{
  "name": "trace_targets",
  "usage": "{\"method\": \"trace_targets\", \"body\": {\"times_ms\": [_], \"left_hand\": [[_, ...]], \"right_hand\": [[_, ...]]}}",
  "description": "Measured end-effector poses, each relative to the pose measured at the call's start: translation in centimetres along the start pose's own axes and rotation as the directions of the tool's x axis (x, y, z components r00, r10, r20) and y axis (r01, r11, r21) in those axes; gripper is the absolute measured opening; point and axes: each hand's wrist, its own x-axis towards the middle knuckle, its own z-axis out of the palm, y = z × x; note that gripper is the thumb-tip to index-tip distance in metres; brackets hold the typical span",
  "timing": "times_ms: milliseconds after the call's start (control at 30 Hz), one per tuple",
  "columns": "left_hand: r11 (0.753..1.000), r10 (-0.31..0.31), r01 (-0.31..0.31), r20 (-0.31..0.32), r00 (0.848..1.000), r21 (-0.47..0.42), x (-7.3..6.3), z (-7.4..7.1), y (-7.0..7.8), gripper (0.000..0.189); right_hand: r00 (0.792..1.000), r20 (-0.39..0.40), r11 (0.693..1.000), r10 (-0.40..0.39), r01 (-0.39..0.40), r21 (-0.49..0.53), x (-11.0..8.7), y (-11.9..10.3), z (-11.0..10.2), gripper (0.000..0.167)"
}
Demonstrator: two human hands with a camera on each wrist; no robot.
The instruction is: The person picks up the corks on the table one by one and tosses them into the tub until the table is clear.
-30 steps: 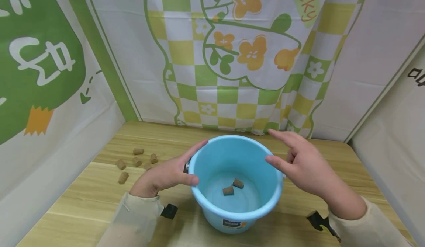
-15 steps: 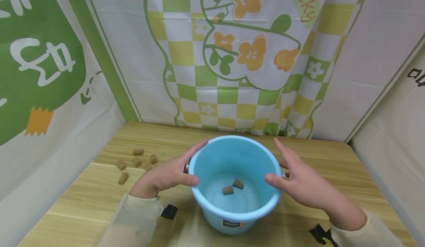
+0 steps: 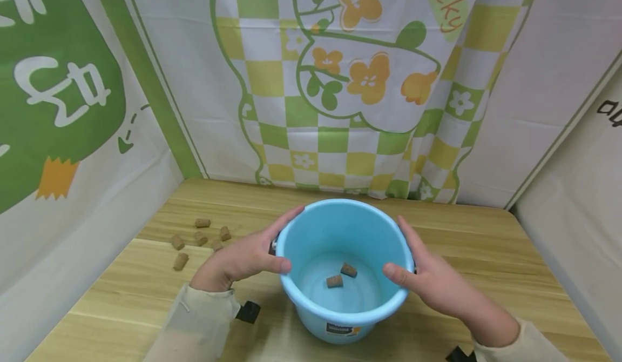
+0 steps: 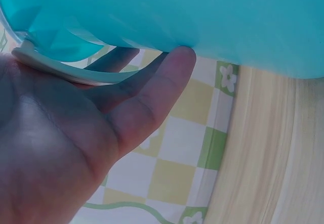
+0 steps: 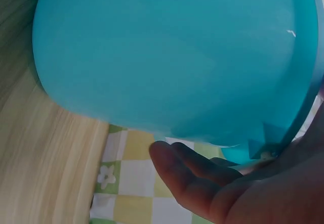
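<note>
A light blue bucket stands upright on the wooden table, its dark label facing front. Two brown corks lie on its floor. My left hand holds the bucket's left side, thumb over the rim and fingers along the outer wall. Opposite it, my right hand has its thumb over the right rim and its fingers outside. The left wrist view shows fingertips at the wall below a pale handle. In the right wrist view, the fingers bend toward the underside of the bucket wall.
Several loose corks lie on the table left of the bucket, one partly hidden by the left hand. A patterned cloth hangs behind the table's back edge. White printed walls close in both sides.
My right hand has come down and inward from above the right side onto the bucket's rim. My left hand has stayed in place. One cork inside has shifted slightly.
</note>
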Motion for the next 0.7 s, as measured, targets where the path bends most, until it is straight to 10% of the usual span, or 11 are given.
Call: {"method": "trace_targets", "body": {"times_ms": [467, 700], "left_hand": [[1.000, -0.011, 0.011, -0.009, 1.000, 0.003, 0.2, 0.4, 0.2, 0.111], [1.000, 0.000, 0.000, -0.015, 1.000, 0.000, 0.1, 0.4, 0.0, 0.111]], "right_hand": [[0.995, 0.015, 0.966, -0.098, 0.092, 0.241, 0.3, 1.6, 0.0, 0.110], [0.988, 0.067, 0.902, -0.140, 0.099, 0.421, 0.4, 2.0, 0.0, 0.113]]}}
